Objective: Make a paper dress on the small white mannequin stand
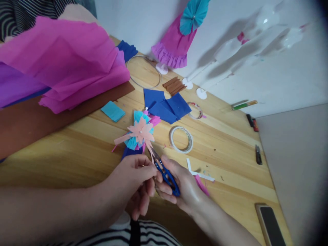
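My right hand [183,179] grips blue-handled thread snips [172,181], whose blades point up and left at a peach paper strip [149,146]. The lower end of this strip is pinched between the thumb and finger of my left hand [137,174]. The strip hangs from a layered paper flower [140,132], with pointed peach petals and a small pearl-like centre over pleated turquoise paper. Pink pieces stick out behind the flower. Just above my left hand lies a dark blue paper piece [132,152]. Whether the blades touch the strip I cannot tell.
Pink crepe paper [77,65] and a brown sheet [23,126] cover the left. Blue paper pieces [166,106], a tape roll [181,139] and paper scraps [201,175] lie ahead. White-based stands [201,93] line the wall. A phone [272,223] sits at right.
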`<state>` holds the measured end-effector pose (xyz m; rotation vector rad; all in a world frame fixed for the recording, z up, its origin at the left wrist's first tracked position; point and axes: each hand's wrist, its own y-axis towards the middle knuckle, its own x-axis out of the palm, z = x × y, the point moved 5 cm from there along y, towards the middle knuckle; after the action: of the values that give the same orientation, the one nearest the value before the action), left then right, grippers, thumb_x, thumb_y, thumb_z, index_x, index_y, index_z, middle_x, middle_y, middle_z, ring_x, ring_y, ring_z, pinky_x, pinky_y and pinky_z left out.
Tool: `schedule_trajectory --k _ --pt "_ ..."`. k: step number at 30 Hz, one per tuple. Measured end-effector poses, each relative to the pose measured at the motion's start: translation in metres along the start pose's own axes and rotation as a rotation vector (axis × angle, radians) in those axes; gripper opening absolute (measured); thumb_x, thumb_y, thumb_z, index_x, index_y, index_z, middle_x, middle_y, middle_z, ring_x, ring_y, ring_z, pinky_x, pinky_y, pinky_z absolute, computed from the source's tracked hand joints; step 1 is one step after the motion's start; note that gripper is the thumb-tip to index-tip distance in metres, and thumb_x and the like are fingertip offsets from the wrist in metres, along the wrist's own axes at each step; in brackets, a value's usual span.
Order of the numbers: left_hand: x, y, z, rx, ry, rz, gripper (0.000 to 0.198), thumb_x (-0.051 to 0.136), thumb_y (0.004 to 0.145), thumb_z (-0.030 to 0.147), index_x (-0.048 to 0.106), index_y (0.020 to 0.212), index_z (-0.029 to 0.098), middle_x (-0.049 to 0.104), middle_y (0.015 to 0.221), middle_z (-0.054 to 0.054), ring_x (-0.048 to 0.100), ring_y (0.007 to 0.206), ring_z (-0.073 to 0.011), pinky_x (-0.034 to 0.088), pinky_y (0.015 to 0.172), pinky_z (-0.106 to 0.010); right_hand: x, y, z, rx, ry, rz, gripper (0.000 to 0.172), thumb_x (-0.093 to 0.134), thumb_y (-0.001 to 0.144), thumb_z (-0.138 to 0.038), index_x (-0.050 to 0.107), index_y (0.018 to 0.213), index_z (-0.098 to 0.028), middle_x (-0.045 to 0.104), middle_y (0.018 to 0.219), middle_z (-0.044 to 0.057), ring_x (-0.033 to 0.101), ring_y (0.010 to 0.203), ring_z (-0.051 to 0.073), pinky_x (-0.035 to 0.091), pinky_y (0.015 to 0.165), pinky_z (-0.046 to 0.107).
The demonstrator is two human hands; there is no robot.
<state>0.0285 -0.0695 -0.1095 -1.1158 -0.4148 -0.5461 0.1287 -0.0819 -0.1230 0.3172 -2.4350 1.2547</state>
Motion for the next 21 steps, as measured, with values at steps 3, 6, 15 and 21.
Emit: schedule_trajectory --k 3,6,15,21 --pt "-0.0001 0.0013 -0.0016 -0.023 0.012 -0.015 0.022 0.055 0.075 0.036 0.045 0.068 0.018 0.052 0.047 0.006 0.043 0.026 -0.0075 0.033 0.024 -0.015 -0.0017 -0.0028 0.0019 0.021 0.011 -0.004 0.051 0.051 0.080 -0.065 0.048 0.060 -0.018 0.032 0.038 -0.010 0.019 0.031 0.003 0.013 0.032 0.018" --pt "-0.0011 0.0023 -0.0016 -0.019 0.013 -0.012 0.021 0.053 0.076 0.035 0.047 0.067 0.018 0.051 0.047 0.006 0.044 0.026 -0.0074 0.034 0.024 -0.015 -0.0019 -0.0058 0.0020 0.030 0.017 -0.015 0.051 0.050 0.081 -0.065 0.048 0.060 -0.018 0.031 0.038 -0.010 0.018 0.032 0.003 0.012 0.032 0.018" --pt "0.0001 0.0014 0.0003 -0.008 0.008 -0.020 0.019 0.051 0.079 0.031 0.048 0.066 0.017 0.051 0.047 0.005 0.044 0.025 -0.0069 0.033 0.024 -0.015 -0.0005 -0.0071 0.0031 0.033 0.040 0.006 0.050 0.050 0.083 -0.063 0.046 0.062 -0.018 0.030 0.039 -0.011 0.017 0.033 0.003 0.008 0.034 0.019" --pt "-0.0001 0.0020 -0.0005 -0.016 0.009 -0.001 0.020 0.053 0.080 0.034 0.046 0.070 0.019 0.053 0.049 0.005 0.045 0.026 -0.0079 0.033 0.024 -0.016 0.0003 -0.0042 0.0027 0.021 0.059 0.026 0.050 0.052 0.082 -0.063 0.047 0.062 -0.018 0.031 0.039 -0.011 0.016 0.033 0.003 0.007 0.034 0.019"
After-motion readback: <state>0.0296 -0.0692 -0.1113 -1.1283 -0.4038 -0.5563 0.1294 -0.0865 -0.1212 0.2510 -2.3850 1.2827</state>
